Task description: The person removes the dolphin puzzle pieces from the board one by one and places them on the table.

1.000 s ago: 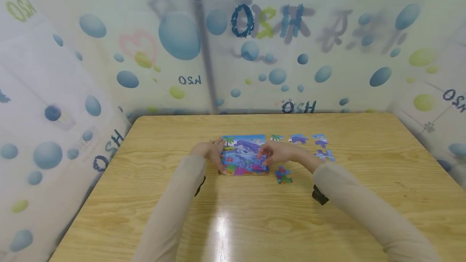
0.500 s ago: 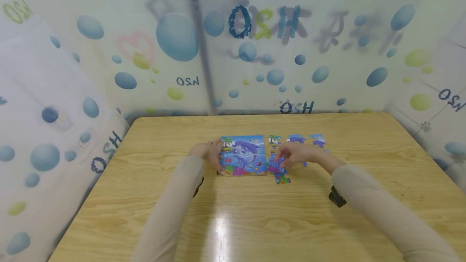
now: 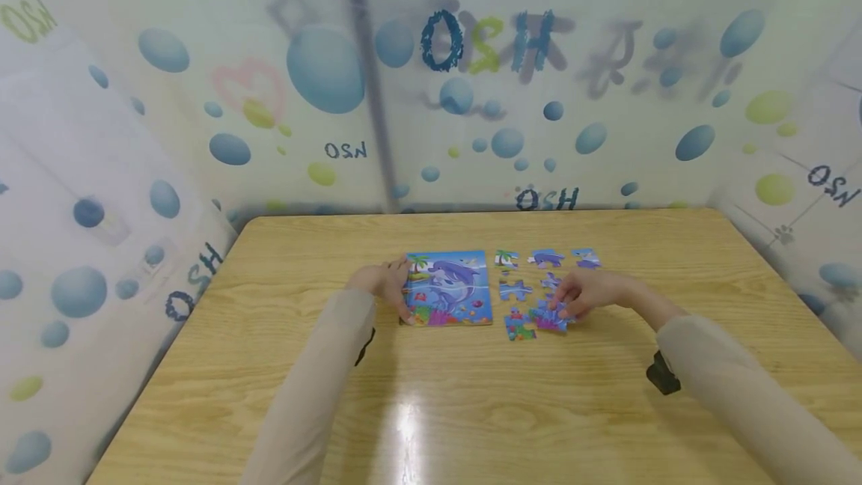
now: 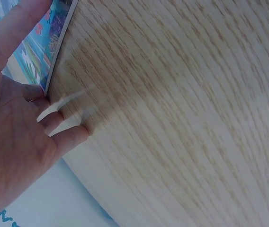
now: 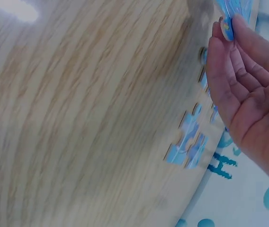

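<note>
In the head view, a dolphin picture board (image 3: pixel 451 287) lies flat on the table. My left hand (image 3: pixel 382 283) holds it by its left edge; in the left wrist view the thumb (image 4: pixel 16 30) lies over the picture while other fingers are at the edge. To the right of the board, my right hand (image 3: pixel 595 292) pinches a purple-and-blue jigsaw piece (image 3: pixel 548 320) between thumb and finger, beside the green-and-red corner piece (image 3: pixel 518 328). The right wrist view shows the held piece (image 5: pixel 227 28) partly, at the top.
Loose jigsaw pieces lie in rough rows: a palm tree piece (image 3: pixel 506 259), a dolphin piece (image 3: pixel 547 257), a top-right piece (image 3: pixel 586 257) and a left-middle piece (image 3: pixel 515 290). The wooden table (image 3: pixel 431 395) meets a patterned curtain (image 3: pixel 269 96) at the back.
My right hand has moved right, from over the board to among the loose pieces, carrying the purple-and-blue jigsaw piece. My left hand stays at the board's left edge.
</note>
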The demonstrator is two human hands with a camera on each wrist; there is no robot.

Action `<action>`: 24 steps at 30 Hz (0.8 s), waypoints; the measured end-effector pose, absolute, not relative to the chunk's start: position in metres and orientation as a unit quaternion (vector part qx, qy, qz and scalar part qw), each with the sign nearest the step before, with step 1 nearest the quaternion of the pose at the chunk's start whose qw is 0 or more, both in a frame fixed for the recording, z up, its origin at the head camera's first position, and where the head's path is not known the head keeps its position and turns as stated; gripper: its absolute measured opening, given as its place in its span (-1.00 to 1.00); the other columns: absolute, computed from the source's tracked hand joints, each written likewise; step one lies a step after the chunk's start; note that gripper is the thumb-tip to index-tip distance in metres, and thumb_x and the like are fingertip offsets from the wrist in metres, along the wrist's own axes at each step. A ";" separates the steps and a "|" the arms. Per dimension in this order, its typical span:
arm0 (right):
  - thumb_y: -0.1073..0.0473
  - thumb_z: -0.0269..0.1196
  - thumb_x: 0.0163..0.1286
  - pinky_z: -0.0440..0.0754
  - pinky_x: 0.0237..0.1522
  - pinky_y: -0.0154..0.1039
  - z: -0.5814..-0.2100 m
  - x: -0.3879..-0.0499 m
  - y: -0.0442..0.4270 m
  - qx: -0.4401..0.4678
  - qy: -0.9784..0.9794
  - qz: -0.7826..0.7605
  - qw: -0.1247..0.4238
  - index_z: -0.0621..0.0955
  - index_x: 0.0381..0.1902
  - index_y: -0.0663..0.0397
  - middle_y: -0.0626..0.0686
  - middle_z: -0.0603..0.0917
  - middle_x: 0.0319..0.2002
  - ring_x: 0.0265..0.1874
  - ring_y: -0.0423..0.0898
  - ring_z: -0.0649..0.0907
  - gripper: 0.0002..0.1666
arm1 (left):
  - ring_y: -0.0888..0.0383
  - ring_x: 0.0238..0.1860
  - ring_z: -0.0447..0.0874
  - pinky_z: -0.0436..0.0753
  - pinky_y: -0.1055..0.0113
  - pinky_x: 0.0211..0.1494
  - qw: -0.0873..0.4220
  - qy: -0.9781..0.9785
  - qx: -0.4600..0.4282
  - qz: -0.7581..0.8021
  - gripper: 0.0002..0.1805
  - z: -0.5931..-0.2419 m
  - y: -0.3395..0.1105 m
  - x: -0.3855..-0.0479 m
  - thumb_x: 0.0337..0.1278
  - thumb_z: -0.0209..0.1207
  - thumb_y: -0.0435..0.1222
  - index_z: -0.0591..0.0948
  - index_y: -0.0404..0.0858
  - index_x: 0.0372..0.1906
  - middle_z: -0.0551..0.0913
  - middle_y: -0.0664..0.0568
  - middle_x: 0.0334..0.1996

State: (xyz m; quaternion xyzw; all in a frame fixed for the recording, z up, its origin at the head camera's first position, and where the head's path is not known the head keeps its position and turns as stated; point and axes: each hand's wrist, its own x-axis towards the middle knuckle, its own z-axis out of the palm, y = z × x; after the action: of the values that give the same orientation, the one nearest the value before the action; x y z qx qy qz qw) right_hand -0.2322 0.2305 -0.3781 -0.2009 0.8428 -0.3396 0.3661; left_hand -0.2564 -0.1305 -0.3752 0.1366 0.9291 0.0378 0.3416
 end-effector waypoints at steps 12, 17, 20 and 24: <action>0.27 0.33 0.08 0.56 -0.44 -0.36 -0.383 -0.231 0.246 -0.174 0.857 -0.323 0.362 0.52 -0.32 0.30 -0.04 0.58 -0.53 -0.55 -0.23 0.52 -0.74 | -0.08 0.47 -0.38 -0.13 -0.03 0.47 0.344 0.928 0.133 0.046 0.26 -0.376 -0.131 -0.258 -0.18 0.32 0.09 -0.27 -0.25 0.44 -0.39 -0.07 0.46; 0.29 0.34 0.06 0.49 -0.48 -0.38 -0.384 -0.232 0.242 -0.184 0.872 -0.297 0.344 0.53 -0.37 0.27 -0.05 0.52 -0.53 -0.55 -0.21 0.46 -0.78 | -0.09 0.46 -0.37 -0.12 -0.04 0.46 0.344 0.929 0.131 0.044 0.26 -0.375 -0.131 -0.257 -0.18 0.32 0.10 -0.27 -0.23 0.44 -0.40 -0.06 0.46; 0.30 0.34 0.05 0.44 -0.51 -0.40 -0.385 -0.232 0.240 -0.188 0.876 -0.289 0.338 0.53 -0.39 0.27 -0.06 0.47 -0.54 -0.55 -0.20 0.43 -0.79 | -0.09 0.47 -0.35 -0.10 -0.04 0.46 0.340 0.930 0.129 0.045 0.26 -0.375 -0.131 -0.257 -0.20 0.33 0.10 -0.26 -0.23 0.44 -0.38 -0.06 0.46; 0.33 0.34 0.04 0.43 -0.52 -0.40 -0.384 -0.232 0.239 -0.181 0.878 -0.289 0.337 0.51 -0.39 0.27 -0.05 0.45 -0.54 -0.54 -0.20 0.41 -0.78 | -0.09 0.47 -0.32 -0.07 -0.05 0.46 0.338 0.931 0.129 0.043 0.26 -0.375 -0.131 -0.257 -0.22 0.33 0.11 -0.24 -0.22 0.44 -0.35 -0.05 0.47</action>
State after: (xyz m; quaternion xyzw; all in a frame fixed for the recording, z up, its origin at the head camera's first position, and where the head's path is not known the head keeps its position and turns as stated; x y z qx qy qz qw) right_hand -0.2322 0.2389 -0.3838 -0.1812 0.8775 -0.2888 0.3372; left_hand -0.2569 -0.1315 -0.3749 0.1291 0.9314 0.0431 0.3375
